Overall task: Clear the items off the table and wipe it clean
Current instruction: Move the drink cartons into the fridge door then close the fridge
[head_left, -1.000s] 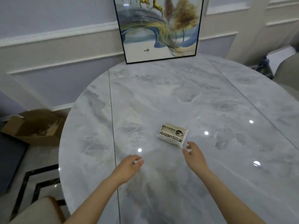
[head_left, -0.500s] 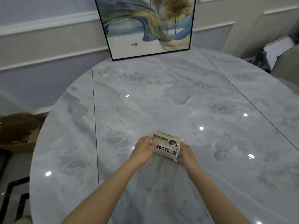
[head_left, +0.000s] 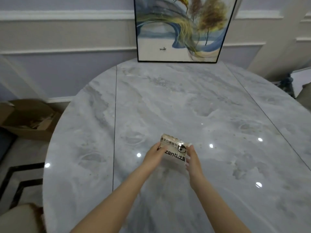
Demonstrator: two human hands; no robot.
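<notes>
We see a big grey marble table (head_left: 168, 105) filling most of the frame, rounded edge at left, glossy with several bright light reflections, two dark seams running from top toward bottom, one left of centre and one slanting down the right side. At top centre a framed painting (head_left: 181, 29) with blue-gold swirl and trees stands on the far edge of the table, leaning against the panelled wall (head_left: 67, 31). At middle left, off the table on the floor, an open cardboard box (head_left: 28, 118) with scraps inside. Lower left corner shows a tan chair back (head_left: 18, 219), plus floor tiles with a dark border. At right edge some blurred objects, we cannot tell what they are.

Two bare forearms come up from the bottom centre. Our left hand (head_left: 154, 157) grips the left end of a small snack packet (head_left: 174, 151), fingers curled round it and covering part of the print. Our right hand (head_left: 191, 161) holds the right end, thumb on the upper corner, fingers along the side. The packet sits slightly below frame centre, clear wrapper with black lettering and a round logo, held between both hands; whether it still touches the tabletop we cannot tell. Tiny crumbs (head_left: 200, 146) dot the marble just right of the packet
</notes>
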